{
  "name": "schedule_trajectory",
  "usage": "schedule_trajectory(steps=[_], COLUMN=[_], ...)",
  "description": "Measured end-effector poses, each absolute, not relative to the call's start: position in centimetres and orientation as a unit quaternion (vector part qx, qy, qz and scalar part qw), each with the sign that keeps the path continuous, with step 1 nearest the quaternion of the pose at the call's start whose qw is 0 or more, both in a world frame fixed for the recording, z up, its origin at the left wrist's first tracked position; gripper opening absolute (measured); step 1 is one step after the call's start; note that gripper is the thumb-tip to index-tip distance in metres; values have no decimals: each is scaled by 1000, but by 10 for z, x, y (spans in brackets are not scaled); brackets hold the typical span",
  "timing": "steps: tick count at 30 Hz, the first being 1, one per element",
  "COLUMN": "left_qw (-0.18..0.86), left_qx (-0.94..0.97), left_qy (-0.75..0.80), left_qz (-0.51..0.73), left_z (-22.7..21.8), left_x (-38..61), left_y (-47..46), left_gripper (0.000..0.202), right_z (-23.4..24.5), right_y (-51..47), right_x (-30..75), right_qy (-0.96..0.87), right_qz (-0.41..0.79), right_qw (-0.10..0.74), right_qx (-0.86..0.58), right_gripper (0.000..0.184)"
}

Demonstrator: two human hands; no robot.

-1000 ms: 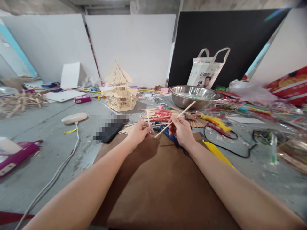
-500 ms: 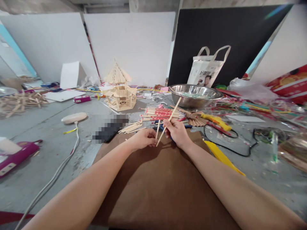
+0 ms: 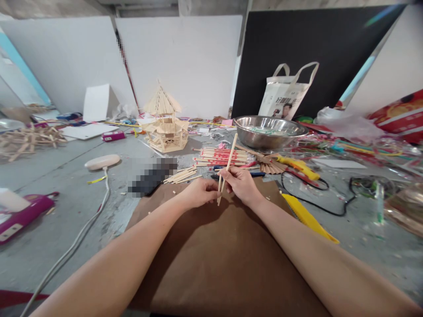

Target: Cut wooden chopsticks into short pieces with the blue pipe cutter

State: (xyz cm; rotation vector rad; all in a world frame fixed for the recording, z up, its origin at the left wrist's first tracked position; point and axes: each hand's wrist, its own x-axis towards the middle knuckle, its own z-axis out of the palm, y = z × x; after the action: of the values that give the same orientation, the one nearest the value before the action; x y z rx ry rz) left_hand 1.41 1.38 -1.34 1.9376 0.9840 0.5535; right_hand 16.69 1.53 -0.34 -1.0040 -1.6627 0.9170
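My right hand pinches a long pale wooden chopstick, which stands steeply with its lower end near the brown mat. With its fingertips closed, my left hand holds a shorter wooden stick against the long one, their lower parts side by side. Behind my hands lies a bundle of chopsticks with red-printed wrapping. Several bare cut sticks rest left of the bundle. A dark blue tool, partly hidden, lies behind my right hand.
A stick-built pavilion model stands farther back. Right of it are a steel basin, a yellow glue gun with a black cord, and a yellow strip. A blurred dark phone-like object and a white charger lie left.
The long chopstick has swung from a slant to nearly upright, its top moving left. It now lies alongside the short stick, and my hands are closer together.
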Motion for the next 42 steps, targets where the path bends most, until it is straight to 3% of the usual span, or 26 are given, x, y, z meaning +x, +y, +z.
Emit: schedule_trajectory(steps=[8, 29, 42], left_qw=[424, 408, 424], left_qx=[784, 797, 782], left_qy=[360, 383, 386], left_qz=[277, 225, 243], left_z=[-9, -15, -15], left_x=[19, 13, 18], left_y=[9, 14, 11], left_gripper=[20, 28, 27], right_z=[-1, 4, 8], right_y=[12, 8, 7], right_x=[165, 164, 165], right_qy=[-710, -714, -692], right_qz=[367, 447, 479], right_qw=[464, 399, 415], right_qx=[-382, -361, -345], right_gripper=[26, 16, 17])
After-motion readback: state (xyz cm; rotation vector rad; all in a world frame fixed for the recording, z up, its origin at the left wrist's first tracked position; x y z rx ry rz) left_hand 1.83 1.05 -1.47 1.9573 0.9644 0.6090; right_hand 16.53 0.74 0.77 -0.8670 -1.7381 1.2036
